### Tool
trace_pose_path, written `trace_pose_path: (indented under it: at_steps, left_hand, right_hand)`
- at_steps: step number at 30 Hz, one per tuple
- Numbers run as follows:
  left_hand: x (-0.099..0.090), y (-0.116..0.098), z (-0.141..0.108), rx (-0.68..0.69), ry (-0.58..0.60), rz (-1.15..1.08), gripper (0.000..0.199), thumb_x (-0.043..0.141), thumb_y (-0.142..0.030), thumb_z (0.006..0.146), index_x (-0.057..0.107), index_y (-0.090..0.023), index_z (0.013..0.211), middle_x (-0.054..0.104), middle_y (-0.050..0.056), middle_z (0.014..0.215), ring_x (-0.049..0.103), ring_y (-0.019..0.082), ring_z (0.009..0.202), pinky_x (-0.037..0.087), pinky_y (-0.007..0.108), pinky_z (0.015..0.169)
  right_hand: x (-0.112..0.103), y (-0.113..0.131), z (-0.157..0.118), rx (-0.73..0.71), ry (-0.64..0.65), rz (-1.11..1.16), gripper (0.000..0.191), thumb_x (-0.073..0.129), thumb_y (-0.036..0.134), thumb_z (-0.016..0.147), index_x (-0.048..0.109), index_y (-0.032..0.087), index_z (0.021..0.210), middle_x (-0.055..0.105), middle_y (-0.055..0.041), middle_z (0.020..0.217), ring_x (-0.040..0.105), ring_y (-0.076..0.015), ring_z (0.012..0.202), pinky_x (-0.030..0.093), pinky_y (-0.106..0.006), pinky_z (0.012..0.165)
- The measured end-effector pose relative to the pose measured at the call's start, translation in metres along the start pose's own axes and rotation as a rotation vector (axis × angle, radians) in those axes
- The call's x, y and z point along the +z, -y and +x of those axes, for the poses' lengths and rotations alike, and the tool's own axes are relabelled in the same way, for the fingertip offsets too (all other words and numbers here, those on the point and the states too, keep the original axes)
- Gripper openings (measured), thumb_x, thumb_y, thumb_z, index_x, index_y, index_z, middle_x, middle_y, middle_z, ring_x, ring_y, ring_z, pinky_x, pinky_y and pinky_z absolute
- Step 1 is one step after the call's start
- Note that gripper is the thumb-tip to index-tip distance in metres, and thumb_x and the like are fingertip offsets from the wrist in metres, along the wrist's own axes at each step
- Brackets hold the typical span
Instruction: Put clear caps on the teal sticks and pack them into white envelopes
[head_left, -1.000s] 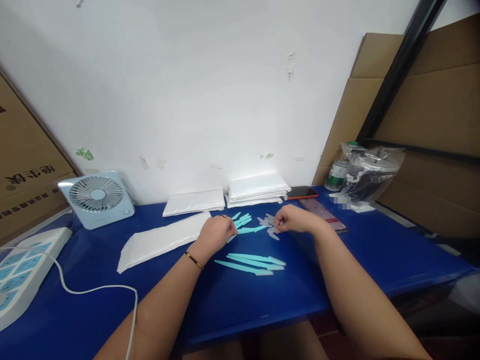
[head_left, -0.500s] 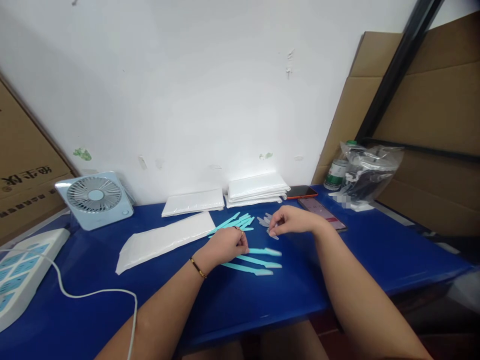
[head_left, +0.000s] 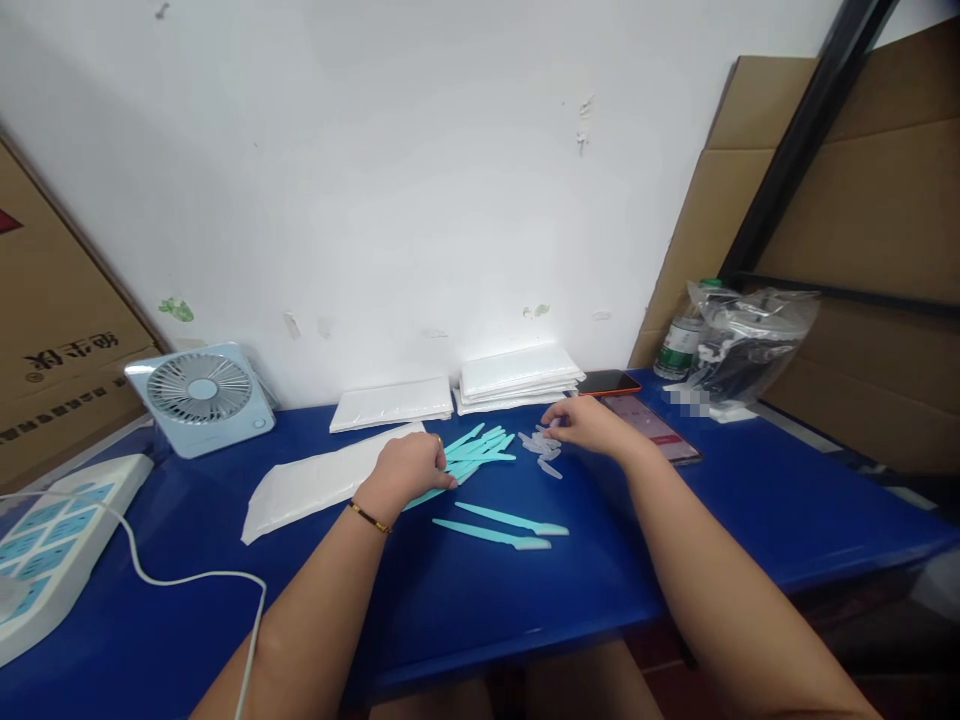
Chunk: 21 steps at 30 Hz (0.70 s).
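Observation:
My left hand [head_left: 414, 466], closed with fingers bent, is at the left side of a pile of turquoise eyebrow razors [head_left: 480, 450]; its fingertips hold a turquoise razor against the pile. Two more razors [head_left: 510, 520] lie side by side nearer the front edge. My right hand [head_left: 581, 424] reaches into a small heap of translucent caps [head_left: 541, 446], fingers pressed together; what they grip is too small to tell. Behind my left hand lies a long white packet [head_left: 315, 482].
White packets [head_left: 517, 372] are stacked by the wall, with another [head_left: 390, 403] beside them. Two phones [head_left: 609, 382], a bottle [head_left: 679, 345] and a plastic bag [head_left: 750, 345] stand right. A fan [head_left: 202, 395] and a power strip [head_left: 56, 550] are left.
My left hand has moved left and back to the razor pile, and one of three front razors has left its place. My right hand has shifted slightly back over the caps.

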<state>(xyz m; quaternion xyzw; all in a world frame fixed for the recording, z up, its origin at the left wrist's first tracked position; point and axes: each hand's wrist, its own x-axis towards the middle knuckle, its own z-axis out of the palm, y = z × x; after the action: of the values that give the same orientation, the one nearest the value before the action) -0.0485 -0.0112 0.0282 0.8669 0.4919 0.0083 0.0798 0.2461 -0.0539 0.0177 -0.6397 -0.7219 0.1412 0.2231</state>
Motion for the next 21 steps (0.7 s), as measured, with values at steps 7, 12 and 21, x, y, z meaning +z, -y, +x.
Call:
trace_pose_path:
  at_steps: [7, 12, 21]
  left_hand:
    - [-0.008, -0.008, -0.012, -0.012, 0.156, 0.107, 0.02, 0.066, -0.039, 0.058, 0.067, -0.02, 0.064, 0.067, 0.006, 0.074, 0.059, 0.019, 0.062, 0.037, 0.025, 0.051]
    - [-0.015, -0.008, -0.015, 0.005, 0.206, 0.085, 0.014, 0.065, -0.032, 0.053, 0.067, -0.02, 0.059, 0.066, 0.005, 0.066, 0.057, 0.018, 0.057, 0.037, 0.024, 0.048]
    - [-0.035, 0.019, -0.023, 0.124, 0.339, -0.208, 0.015, 0.053, -0.029, 0.066, 0.063, -0.02, 0.072, 0.064, 0.0, 0.062, 0.058, 0.015, 0.058, 0.039, 0.022, 0.051]
  right_hand:
    - [0.011, 0.034, -0.007, -0.297, 0.232, 0.185, 0.022, 0.061, 0.031, 0.074, 0.073, 0.018, 0.087, 0.069, -0.0039, 0.082, 0.058, -0.0135, 0.067, 0.042, -0.022, 0.06]
    - [0.037, 0.053, -0.003, -0.394, 0.336, 0.103, 0.032, 0.063, 0.031, 0.073, 0.069, 0.023, 0.104, 0.069, -0.0021, 0.086, 0.059, -0.0149, 0.072, 0.04, -0.022, 0.061]
    - [0.04, 0.063, -0.002, -0.298, 0.202, 0.22, 0.03, 0.054, 0.04, 0.082, 0.068, 0.021, 0.1, 0.064, -0.0009, 0.072, 0.053, -0.0124, 0.061, 0.037, -0.022, 0.055]
